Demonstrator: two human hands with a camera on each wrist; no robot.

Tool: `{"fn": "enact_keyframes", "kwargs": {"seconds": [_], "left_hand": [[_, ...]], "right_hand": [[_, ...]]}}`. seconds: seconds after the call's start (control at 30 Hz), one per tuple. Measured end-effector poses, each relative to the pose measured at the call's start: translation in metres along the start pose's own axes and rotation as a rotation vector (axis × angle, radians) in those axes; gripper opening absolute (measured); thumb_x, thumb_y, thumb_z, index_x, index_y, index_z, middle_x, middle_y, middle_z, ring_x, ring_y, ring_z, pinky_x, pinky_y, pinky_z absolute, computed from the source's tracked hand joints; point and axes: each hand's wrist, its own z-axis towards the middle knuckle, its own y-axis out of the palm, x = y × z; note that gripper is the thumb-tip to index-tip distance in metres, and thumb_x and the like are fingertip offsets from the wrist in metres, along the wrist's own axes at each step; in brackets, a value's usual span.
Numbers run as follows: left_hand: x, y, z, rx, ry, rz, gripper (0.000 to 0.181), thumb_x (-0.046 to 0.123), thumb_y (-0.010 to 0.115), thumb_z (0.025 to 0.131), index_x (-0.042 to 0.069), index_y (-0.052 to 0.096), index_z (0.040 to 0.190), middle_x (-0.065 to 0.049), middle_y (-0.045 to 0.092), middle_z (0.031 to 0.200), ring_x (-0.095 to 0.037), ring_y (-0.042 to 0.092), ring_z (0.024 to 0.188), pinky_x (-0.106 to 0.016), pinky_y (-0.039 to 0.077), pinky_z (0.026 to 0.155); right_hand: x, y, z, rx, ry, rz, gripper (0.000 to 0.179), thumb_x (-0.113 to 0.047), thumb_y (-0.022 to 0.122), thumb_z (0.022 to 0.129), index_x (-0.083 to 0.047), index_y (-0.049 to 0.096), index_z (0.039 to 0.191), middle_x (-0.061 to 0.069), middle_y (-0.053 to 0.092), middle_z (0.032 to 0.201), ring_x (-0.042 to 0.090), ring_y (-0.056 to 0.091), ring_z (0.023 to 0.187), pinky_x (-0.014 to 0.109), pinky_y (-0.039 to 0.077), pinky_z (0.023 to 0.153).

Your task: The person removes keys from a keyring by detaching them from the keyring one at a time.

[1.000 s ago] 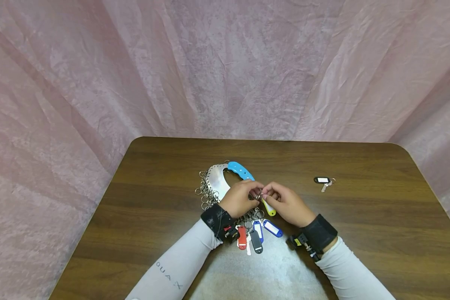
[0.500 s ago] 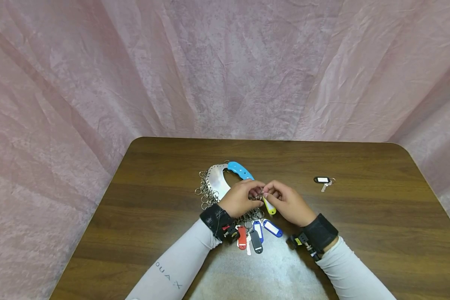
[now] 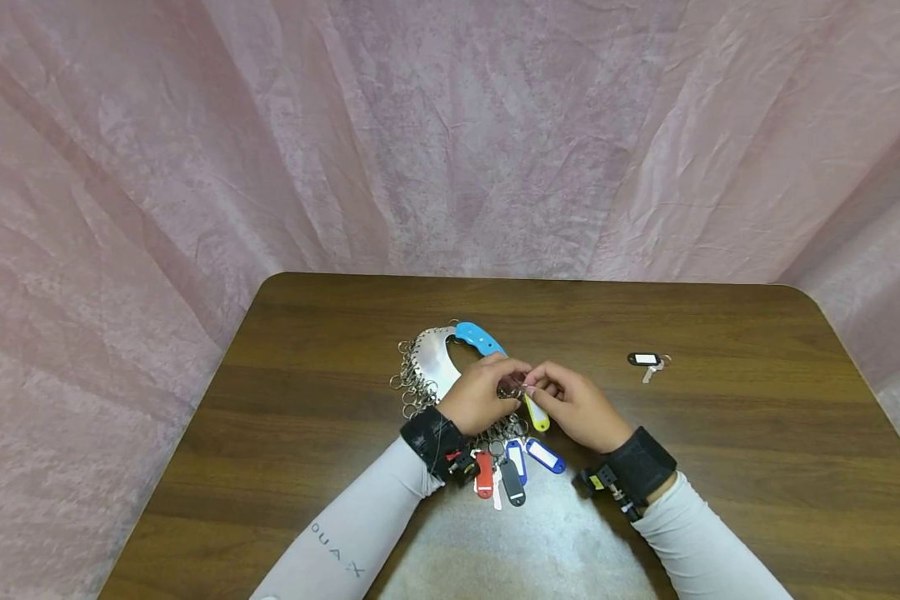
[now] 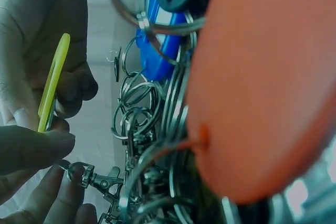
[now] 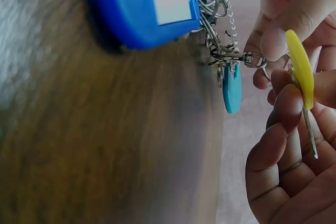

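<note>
A crescent-shaped silver metal plate (image 3: pixel 433 364) with a blue handle (image 3: pixel 480 337) lies on the table, its outer edge hung with many metal rings and clasps. Over its right side my left hand (image 3: pixel 480 396) pinches the small ring at the end of a metal swivel clasp (image 5: pixel 236 57). Close against it, my right hand (image 3: pixel 579 408) pinches a yellow key tag (image 5: pixel 301 66), with a key (image 5: pixel 310 132) hanging beside it. Fingers hide most of the tag's split ring, so I cannot tell whether it passes through the clasp ring.
Below the hands hang a red key tag (image 3: pixel 483 476), a dark grey tag (image 3: pixel 512 483) and two blue tags (image 3: pixel 545 457). A black key tag (image 3: pixel 643 360) with a key lies apart on the right of the wooden table (image 3: pixel 330 400). Pink fabric (image 3: pixel 450 167) hangs behind.
Both hands stay at nearly the same spot, with small finger movements. The yellow key tag has shifted and tilted slightly between the fingers. The other tags lie as before.
</note>
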Motion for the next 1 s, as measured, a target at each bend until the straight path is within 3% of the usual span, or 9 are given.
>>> {"fn": "enact_keyframes", "kwargs": {"seconds": [0.2, 0.43, 0.6, 1.0], "left_hand": [[-0.0002, -0.0003, -0.0005, -0.028, 0.009, -0.024, 0.046, 0.002, 0.075, 0.084, 0.008, 0.065, 0.129, -0.007, 0.069, 0.113, -0.018, 0.067, 0.101, -0.026, 0.054, 0.09], [-0.0017, -0.0013, 0.0016, -0.052, -0.021, -0.108, 0.04, 0.004, 0.061, 0.091, 0.006, 0.063, 0.132, -0.008, 0.069, 0.116, -0.018, 0.066, 0.106, -0.028, 0.054, 0.093], [-0.0042, 0.0, 0.0016, -0.013, -0.067, -0.103, 0.029, 0.013, 0.057, 0.1, 0.011, 0.068, 0.126, -0.005, 0.072, 0.118, -0.016, 0.067, 0.108, -0.028, 0.053, 0.095], [-0.0045, 0.0002, -0.0007, 0.092, -0.079, -0.028, 0.009, 0.012, 0.069, 0.092, 0.012, 0.073, 0.1, -0.003, 0.074, 0.098, -0.011, 0.068, 0.086, -0.02, 0.053, 0.079]], "right_hand": [[-0.0026, -0.0007, -0.0005, 0.002, 0.008, -0.016, 0.008, -0.013, 0.062, 0.099, -0.009, 0.066, 0.105, 0.006, 0.07, 0.092, 0.008, 0.06, 0.075, 0.023, 0.051, 0.067], [-0.0027, -0.0028, -0.0013, 0.01, -0.005, -0.03, 0.007, -0.012, 0.061, 0.1, -0.01, 0.065, 0.105, 0.005, 0.069, 0.091, 0.008, 0.06, 0.077, 0.024, 0.051, 0.069], [-0.0028, -0.0028, -0.0016, 0.01, -0.018, -0.028, 0.006, -0.011, 0.062, 0.099, -0.01, 0.065, 0.105, 0.004, 0.069, 0.092, 0.006, 0.06, 0.076, 0.023, 0.051, 0.067], [-0.0046, -0.001, -0.0013, 0.01, -0.011, -0.026, 0.005, -0.011, 0.063, 0.098, -0.011, 0.067, 0.102, 0.003, 0.069, 0.088, 0.006, 0.061, 0.075, 0.024, 0.051, 0.067]]}}
